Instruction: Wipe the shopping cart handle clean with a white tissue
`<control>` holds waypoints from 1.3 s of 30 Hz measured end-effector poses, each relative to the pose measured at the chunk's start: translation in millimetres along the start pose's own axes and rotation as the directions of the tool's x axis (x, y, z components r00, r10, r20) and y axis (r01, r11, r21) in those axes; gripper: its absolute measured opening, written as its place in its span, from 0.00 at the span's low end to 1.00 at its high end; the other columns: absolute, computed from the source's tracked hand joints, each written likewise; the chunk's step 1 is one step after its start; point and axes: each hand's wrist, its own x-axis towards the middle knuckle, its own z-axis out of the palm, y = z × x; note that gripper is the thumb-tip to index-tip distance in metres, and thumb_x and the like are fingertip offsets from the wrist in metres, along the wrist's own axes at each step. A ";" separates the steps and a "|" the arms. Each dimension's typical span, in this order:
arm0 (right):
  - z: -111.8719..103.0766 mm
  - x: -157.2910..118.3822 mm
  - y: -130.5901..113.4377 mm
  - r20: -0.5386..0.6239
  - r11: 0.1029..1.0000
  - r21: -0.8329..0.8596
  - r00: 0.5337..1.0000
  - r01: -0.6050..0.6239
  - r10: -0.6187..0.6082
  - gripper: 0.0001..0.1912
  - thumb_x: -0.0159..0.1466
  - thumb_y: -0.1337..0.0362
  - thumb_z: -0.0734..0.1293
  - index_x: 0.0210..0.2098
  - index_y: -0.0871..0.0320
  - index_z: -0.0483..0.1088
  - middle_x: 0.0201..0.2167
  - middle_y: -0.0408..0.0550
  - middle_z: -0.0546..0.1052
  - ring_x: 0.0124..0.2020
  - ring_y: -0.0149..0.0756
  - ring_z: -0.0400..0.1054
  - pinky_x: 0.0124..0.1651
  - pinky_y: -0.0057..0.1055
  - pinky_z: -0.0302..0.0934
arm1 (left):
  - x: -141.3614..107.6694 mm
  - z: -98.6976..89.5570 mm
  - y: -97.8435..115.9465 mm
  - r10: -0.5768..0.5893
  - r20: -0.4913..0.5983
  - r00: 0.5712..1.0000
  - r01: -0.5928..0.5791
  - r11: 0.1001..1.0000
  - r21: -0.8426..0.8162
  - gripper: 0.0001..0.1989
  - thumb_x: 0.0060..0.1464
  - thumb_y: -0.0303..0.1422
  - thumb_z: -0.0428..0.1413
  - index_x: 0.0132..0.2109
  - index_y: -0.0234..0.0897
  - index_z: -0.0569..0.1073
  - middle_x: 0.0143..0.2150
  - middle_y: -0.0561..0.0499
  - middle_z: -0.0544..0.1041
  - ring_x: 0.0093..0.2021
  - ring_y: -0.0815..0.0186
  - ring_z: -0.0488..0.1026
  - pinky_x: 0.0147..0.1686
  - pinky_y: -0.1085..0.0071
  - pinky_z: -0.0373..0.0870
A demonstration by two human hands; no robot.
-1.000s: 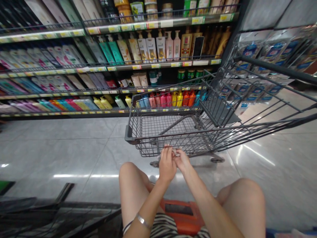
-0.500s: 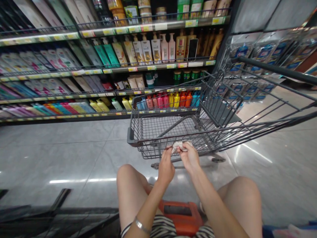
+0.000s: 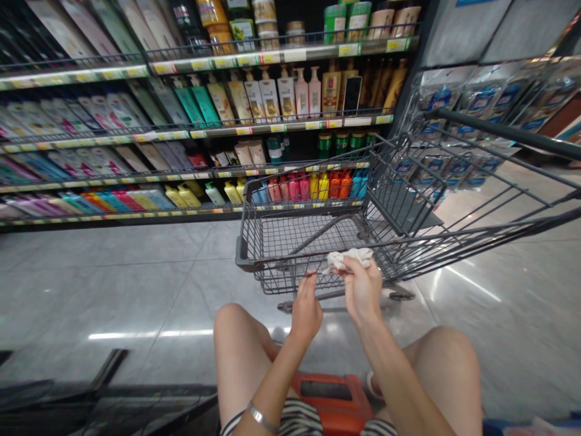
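Note:
A crumpled white cloth [image 3: 350, 259], soft and bunched up, is pinched in my right hand [image 3: 365, 287]. It may be a tissue; I cannot tell. My left hand [image 3: 307, 310] is just left of it, fingertips pressed together. A thin strand seems to run from the cloth toward those fingertips, but what they hold is too small to make out. Both hands are in front of the near side of a dark grey wire shopping cart [image 3: 254, 261]. Whether they touch its bars is unclear.
Behind the cart stand shelves [image 3: 272, 126] of pump bottles and jars. Packaged goods [image 3: 440, 100] hang at the right. Between my knees is an orange plastic piece [image 3: 333, 393] with an opening. Dark metal framework [image 3: 109, 369] is at lower left, on the grey floor [image 3: 136, 284] side.
My right hand has moved right and slightly up with the white cloth, away from my left hand, and more of the cloth shows. My left hand has barely moved.

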 end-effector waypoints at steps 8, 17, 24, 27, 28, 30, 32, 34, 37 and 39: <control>-20.3 8.8 22.5 0.362 0.356 -0.664 0.699 0.657 -0.616 0.01 0.56 0.68 0.63 0.29 0.57 0.64 0.28 0.44 0.65 0.31 0.33 0.62 0.36 0.31 0.60 | 2.8 0.0 2.8 -0.027 -0.007 1.000 0.028 0.999 0.021 0.33 0.45 0.15 0.42 0.60 0.30 0.56 0.59 0.38 0.64 0.61 0.58 0.58 0.58 0.54 0.60; -45.6 21.7 28.8 0.643 0.046 -0.606 0.523 0.794 -0.560 0.15 0.56 0.74 0.59 0.41 0.57 0.67 0.36 0.50 0.65 0.38 0.38 0.64 0.39 0.33 0.61 | 4.5 -1.3 7.4 0.002 0.019 1.000 -0.003 0.999 0.052 0.32 0.44 0.14 0.42 0.59 0.31 0.58 0.59 0.40 0.64 0.62 0.59 0.56 0.59 0.54 0.59; -48.0 20.1 38.5 0.597 0.104 -0.619 0.552 0.779 -0.582 0.13 0.58 0.72 0.60 0.42 0.56 0.67 0.36 0.50 0.63 0.39 0.38 0.63 0.41 0.35 0.62 | 0.4 0.7 4.8 -0.005 0.024 1.000 0.004 0.999 0.051 0.33 0.45 0.15 0.42 0.60 0.32 0.57 0.60 0.40 0.63 0.63 0.59 0.55 0.59 0.53 0.59; -55.5 21.9 50.5 0.590 0.138 -0.621 0.576 0.772 -0.566 0.14 0.57 0.72 0.60 0.42 0.56 0.67 0.37 0.50 0.64 0.39 0.39 0.64 0.41 0.35 0.62 | 0.9 -2.5 2.8 0.022 0.063 0.998 -0.026 0.998 0.054 0.34 0.44 0.14 0.42 0.60 0.32 0.57 0.60 0.40 0.63 0.64 0.58 0.54 0.60 0.52 0.58; -58.6 22.5 55.9 0.589 0.157 -0.626 0.595 0.764 -0.547 0.14 0.57 0.72 0.60 0.41 0.56 0.68 0.36 0.50 0.64 0.39 0.38 0.64 0.40 0.35 0.62 | 1.1 -3.5 2.4 0.031 0.067 0.997 -0.035 0.998 0.055 0.34 0.43 0.14 0.42 0.60 0.32 0.57 0.60 0.40 0.63 0.64 0.58 0.54 0.60 0.52 0.58; -64.4 22.7 67.4 0.584 0.197 -0.645 0.643 0.738 -0.495 0.13 0.57 0.73 0.59 0.40 0.56 0.68 0.36 0.49 0.63 0.38 0.38 0.64 0.39 0.34 0.63 | 1.0 -5.2 2.0 0.045 0.059 0.997 -0.048 0.997 0.056 0.33 0.45 0.15 0.42 0.60 0.31 0.58 0.60 0.40 0.64 0.63 0.58 0.55 0.60 0.52 0.58; -68.4 22.1 77.4 0.576 0.221 -0.666 0.679 0.713 -0.456 0.13 0.57 0.73 0.59 0.40 0.56 0.68 0.35 0.48 0.63 0.38 0.38 0.64 0.39 0.34 0.63 | -0.1 -7.0 1.5 0.039 0.042 0.998 -0.041 0.998 0.054 0.31 0.46 0.16 0.42 0.60 0.30 0.59 0.58 0.39 0.66 0.62 0.58 0.57 0.59 0.53 0.60; -70.7 21.3 84.0 0.566 0.223 -0.680 0.693 0.698 -0.446 0.13 0.57 0.73 0.59 0.40 0.56 0.68 0.36 0.48 0.63 0.38 0.38 0.64 0.40 0.34 0.63 | -2.1 -9.3 0.9 0.023 0.020 1.000 -0.024 0.999 0.045 0.30 0.48 0.17 0.42 0.60 0.29 0.59 0.56 0.39 0.67 0.60 0.59 0.60 0.58 0.54 0.61; -72.9 20.8 87.6 0.587 0.191 -0.686 0.690 0.702 -0.423 0.14 0.56 0.74 0.59 0.40 0.56 0.69 0.36 0.49 0.62 0.39 0.38 0.64 0.40 0.35 0.62 | -5.1 -13.5 0.5 0.006 -0.047 0.999 -0.004 0.999 0.039 0.30 0.48 0.17 0.42 0.60 0.32 0.59 0.55 0.40 0.68 0.59 0.59 0.61 0.57 0.54 0.61; -74.3 19.9 86.7 0.609 0.171 -0.687 0.687 0.707 -0.397 0.15 0.56 0.75 0.58 0.39 0.57 0.69 0.36 0.49 0.62 0.39 0.39 0.64 0.39 0.35 0.62 | -6.0 -15.8 1.0 -0.030 -0.108 0.994 0.035 0.998 0.046 0.30 0.49 0.17 0.42 0.61 0.33 0.58 0.56 0.40 0.67 0.59 0.59 0.60 0.58 0.54 0.60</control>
